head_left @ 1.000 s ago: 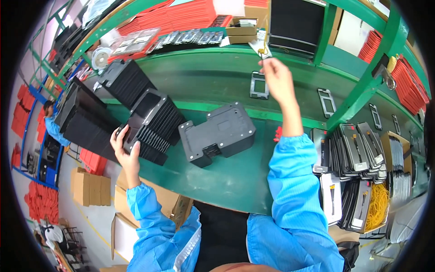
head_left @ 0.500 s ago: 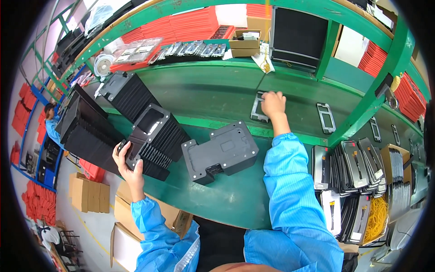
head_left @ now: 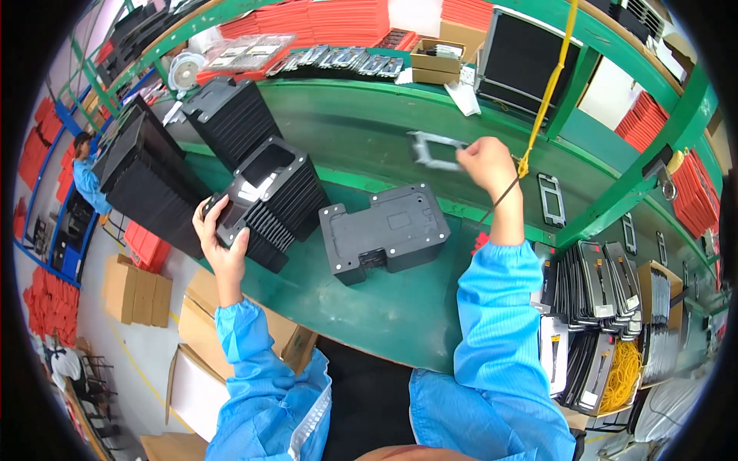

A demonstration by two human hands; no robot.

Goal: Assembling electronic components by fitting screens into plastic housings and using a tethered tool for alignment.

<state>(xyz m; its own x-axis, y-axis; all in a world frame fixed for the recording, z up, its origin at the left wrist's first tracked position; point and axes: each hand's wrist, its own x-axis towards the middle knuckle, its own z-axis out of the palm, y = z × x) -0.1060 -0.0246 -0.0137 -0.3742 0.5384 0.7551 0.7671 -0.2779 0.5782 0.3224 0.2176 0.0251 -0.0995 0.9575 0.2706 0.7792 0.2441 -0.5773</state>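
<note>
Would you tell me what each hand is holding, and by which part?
Right hand: a thin grey frame, gripped at its right end. Left hand: the front black tray of a stack, by its near edge.

green workbench (head_left: 361, 307), seen from above. on it lie a dark grey block fixture (head_left: 384, 230) near the middle, a leaning stack of black trays (head_left: 273, 200) to its left, a second black tray stack (head_left: 231, 115) behind, and a small frame part (head_left: 551, 200) to the right.

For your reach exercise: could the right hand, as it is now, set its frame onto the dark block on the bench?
Probably yes. The right hand holds the frame just beyond the block, whose top is bare, with nothing between them.
</note>
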